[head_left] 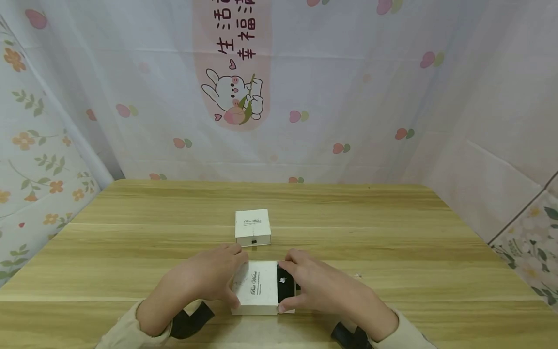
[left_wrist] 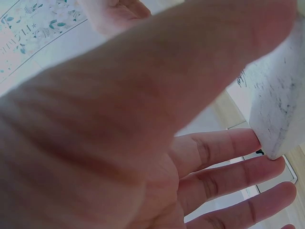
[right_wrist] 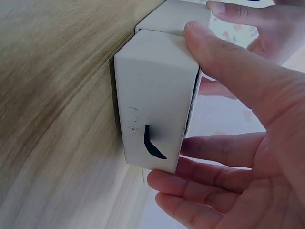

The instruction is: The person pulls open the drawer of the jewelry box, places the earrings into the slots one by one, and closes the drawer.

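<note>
Gripping the white box sleeve (head_left: 255, 288) near the table's (head_left: 392, 228) front edge, the left hand (head_left: 209, 278) should stay firm while the right hand (head_left: 316, 286), pinching the black-lined drawer (head_left: 285, 283), moves it straight, avoiding tilt.

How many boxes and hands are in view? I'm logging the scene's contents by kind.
White sliding boxes: 2, the near box partly slid open, the far box closed
Hands: 2, left hand and right hand, both on the near box
Total: 4
</note>
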A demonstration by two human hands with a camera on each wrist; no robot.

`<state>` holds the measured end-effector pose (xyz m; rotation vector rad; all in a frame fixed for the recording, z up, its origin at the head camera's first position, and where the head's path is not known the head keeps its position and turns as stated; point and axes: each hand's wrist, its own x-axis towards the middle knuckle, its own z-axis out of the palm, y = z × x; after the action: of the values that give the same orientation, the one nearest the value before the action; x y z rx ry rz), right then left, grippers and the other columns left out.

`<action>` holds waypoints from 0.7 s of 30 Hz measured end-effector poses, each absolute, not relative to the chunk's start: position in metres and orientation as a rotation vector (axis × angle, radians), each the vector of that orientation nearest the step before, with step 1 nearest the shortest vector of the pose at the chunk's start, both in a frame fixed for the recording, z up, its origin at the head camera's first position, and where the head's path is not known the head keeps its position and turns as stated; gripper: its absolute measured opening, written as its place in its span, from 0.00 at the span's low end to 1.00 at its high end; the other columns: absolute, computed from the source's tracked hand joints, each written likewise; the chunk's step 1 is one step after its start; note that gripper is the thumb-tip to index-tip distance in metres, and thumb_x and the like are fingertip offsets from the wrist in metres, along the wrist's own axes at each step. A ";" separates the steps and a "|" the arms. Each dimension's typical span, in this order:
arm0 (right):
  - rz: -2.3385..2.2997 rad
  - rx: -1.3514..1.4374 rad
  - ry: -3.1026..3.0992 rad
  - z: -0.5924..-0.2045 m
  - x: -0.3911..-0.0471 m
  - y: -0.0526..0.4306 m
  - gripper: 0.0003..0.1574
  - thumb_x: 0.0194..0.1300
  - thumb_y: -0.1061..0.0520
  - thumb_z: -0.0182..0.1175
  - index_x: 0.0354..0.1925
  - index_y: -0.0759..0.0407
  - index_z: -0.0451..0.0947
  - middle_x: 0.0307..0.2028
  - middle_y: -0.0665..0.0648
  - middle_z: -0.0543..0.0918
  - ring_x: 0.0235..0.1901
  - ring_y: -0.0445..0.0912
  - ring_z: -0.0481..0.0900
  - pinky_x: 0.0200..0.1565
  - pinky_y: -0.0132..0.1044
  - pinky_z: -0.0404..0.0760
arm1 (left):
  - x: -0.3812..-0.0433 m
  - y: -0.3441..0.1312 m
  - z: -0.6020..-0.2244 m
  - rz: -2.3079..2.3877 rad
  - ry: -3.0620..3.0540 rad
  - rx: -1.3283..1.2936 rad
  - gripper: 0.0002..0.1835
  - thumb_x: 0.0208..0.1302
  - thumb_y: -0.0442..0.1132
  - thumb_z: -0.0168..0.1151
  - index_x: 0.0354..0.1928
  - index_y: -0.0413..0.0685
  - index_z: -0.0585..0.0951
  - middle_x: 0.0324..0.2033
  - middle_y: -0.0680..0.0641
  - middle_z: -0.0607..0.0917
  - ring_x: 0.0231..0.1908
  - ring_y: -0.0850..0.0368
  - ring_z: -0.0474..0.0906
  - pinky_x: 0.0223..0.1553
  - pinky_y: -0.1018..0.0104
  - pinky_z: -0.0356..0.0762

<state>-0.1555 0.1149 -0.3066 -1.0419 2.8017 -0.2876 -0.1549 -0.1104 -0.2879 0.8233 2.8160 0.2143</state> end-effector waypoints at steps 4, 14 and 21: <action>-0.291 -1.044 2.809 -0.306 -0.155 0.114 0.49 0.49 0.33 0.64 0.60 0.62 0.70 0.48 0.52 0.71 0.41 0.40 0.70 0.43 0.32 0.76 | -0.155 -0.110 -0.288 0.212 2.816 0.816 0.35 0.30 0.48 0.79 0.44 0.43 0.75 0.35 0.53 0.72 0.36 0.57 0.68 0.43 0.59 0.73; -0.255 -1.103 2.833 -0.308 -0.155 0.114 0.50 0.49 0.33 0.63 0.59 0.64 0.70 0.49 0.55 0.72 0.42 0.41 0.71 0.45 0.33 0.77 | -0.156 -0.109 -0.289 0.207 2.819 0.809 0.36 0.30 0.49 0.80 0.44 0.42 0.75 0.35 0.53 0.73 0.37 0.56 0.68 0.44 0.58 0.74; -0.280 -1.061 2.822 -0.307 -0.155 0.115 0.50 0.48 0.31 0.62 0.60 0.62 0.70 0.51 0.54 0.72 0.40 0.40 0.71 0.42 0.33 0.77 | -0.156 -0.109 -0.290 0.227 2.814 0.804 0.37 0.30 0.48 0.80 0.46 0.42 0.75 0.37 0.52 0.74 0.38 0.56 0.69 0.45 0.57 0.74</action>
<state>-0.1547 0.1148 -0.3073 -1.0613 2.8221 -0.2799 -0.1557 -0.1089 -0.2896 0.8042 2.8143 0.2266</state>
